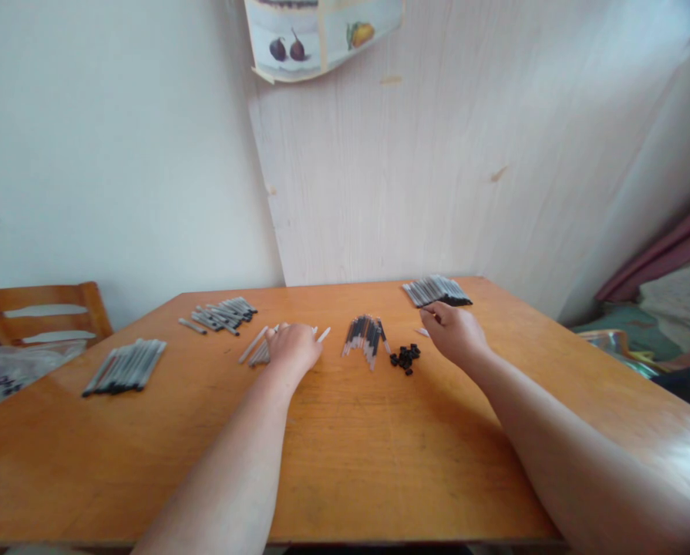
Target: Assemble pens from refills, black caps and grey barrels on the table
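Observation:
My left hand (294, 347) reaches down over a row of clear pen barrels (253, 344) at mid-table. One whitish barrel (324, 334) sticks out past its right side. The back of the hand hides most of the fingers, so any grip is unclear. My right hand (453, 331) has its fingertips pinched together, and what they hold is too small to make out. A small white piece (422, 331) lies under those fingers. Left of that hand sits a pile of short black caps (405, 358). Between the hands lies a fan of dark-filled pen refills (366, 335).
Capped pens lie in a row (126, 365) at the left and in a loose heap (220, 314) behind it. Another bundle of pens (435, 290) rests at the back right. The wooden table (368, 462) meets the wall. A chair (44, 312) stands at the left.

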`<state>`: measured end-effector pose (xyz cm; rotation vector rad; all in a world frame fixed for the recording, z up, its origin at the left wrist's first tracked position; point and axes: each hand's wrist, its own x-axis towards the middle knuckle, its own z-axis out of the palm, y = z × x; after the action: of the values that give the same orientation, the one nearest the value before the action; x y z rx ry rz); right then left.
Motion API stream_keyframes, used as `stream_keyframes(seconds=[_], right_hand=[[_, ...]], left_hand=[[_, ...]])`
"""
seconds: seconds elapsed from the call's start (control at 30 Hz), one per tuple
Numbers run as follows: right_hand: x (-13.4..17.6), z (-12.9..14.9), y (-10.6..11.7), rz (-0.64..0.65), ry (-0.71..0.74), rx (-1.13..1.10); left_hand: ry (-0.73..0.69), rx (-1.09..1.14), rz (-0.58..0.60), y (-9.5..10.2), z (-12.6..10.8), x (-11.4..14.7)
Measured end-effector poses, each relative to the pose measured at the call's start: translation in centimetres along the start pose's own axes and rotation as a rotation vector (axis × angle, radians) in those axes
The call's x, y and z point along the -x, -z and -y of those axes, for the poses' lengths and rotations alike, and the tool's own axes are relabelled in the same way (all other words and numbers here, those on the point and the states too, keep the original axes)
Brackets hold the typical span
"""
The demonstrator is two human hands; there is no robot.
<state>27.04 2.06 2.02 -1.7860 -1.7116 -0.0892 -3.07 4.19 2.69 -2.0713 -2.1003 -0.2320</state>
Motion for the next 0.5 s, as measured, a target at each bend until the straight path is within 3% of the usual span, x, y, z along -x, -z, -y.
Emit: stream_keyframes(seconds=[0.23, 0.5], right_hand=[[0.8, 1.5, 0.1, 0.017, 0.144, -0.089], [2.2, 3.5, -0.6, 0.172, 0.452, -0.242]], left_hand=[[-0.112, 0.16, -0.077, 0.9, -1.2, 0.7], [-0.462, 0.555, -0.027, -0.1, -3.8, 1.8]])
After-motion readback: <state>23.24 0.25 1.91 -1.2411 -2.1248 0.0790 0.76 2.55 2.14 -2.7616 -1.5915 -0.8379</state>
